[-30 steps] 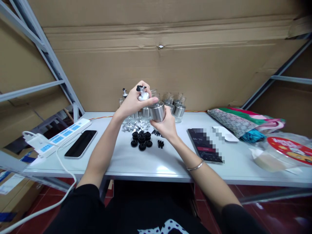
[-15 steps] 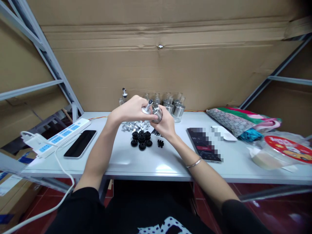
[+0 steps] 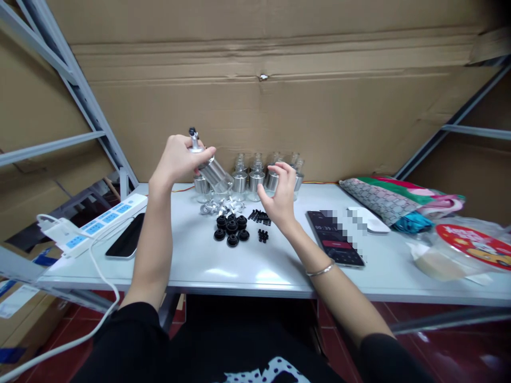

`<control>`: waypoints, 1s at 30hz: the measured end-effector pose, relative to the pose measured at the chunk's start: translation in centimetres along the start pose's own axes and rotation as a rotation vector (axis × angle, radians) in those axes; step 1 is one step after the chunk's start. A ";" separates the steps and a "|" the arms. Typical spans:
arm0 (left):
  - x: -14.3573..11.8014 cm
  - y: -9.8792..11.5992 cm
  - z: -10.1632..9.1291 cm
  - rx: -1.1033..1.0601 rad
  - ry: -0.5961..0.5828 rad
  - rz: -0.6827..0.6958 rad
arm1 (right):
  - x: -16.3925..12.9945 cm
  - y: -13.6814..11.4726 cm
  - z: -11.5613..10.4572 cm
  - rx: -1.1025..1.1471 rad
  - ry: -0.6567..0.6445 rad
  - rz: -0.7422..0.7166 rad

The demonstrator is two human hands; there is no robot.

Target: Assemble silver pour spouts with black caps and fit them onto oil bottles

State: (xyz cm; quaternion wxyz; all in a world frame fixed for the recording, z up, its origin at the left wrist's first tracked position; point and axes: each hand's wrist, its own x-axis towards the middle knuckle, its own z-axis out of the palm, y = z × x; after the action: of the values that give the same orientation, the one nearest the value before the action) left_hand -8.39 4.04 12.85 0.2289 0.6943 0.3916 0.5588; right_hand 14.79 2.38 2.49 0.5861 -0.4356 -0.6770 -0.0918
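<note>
At about nine o'clock on the grey worktop [image 3: 223, 268] lie a white power strip with blue sockets [image 3: 93, 226] and a black phone [image 3: 126, 240], the phone partly hidden behind the left forearm. The left hand [image 3: 175, 159] is raised above the worktop at about eleven o'clock, wrist bent, its grip closed around the neck of a small glass bottle with a silver metal sleeve and a black-tipped spout [image 3: 209, 167]. The bottle tilts, spout up and to the left, glass base down to the right; the fingers cover most of its cap. Below lie loose silver fittings [image 3: 221, 206], hard to make out, and a cluster of round black rubber stoppers [image 3: 231, 229] near the middle. At twelve o'clock stands a row of similar glass and metal bottles [image 3: 255, 178]. The right hand [image 3: 279, 199] hovers at about one o'clock, palm turned left, fingers spread and curled, holding nothing. At three o'clock lies a second dark phone [image 3: 333, 239], its screen partly blurred.
</note>
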 end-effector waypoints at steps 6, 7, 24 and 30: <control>0.8 -1.5 0.3 0.186 0.011 -0.011 | -0.1 0.3 0.3 0.001 -0.035 0.014; 0.8 -1.7 0.4 0.240 0.002 -0.031 | -0.2 0.2 0.3 0.007 -0.038 0.012; 1.6 -4.5 2.1 0.675 -0.094 -0.132 | -0.5 0.1 0.7 0.087 -0.101 0.015; 1.8 -6.1 3.7 0.816 -0.142 -0.099 | -0.9 0.1 1.0 0.100 -0.200 -0.003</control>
State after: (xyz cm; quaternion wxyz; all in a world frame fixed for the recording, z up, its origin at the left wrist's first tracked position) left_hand -6.52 9.51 8.35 -0.0118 0.7451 0.5971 0.2968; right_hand 14.08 2.69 1.40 0.5363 -0.4120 -0.7365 -0.0147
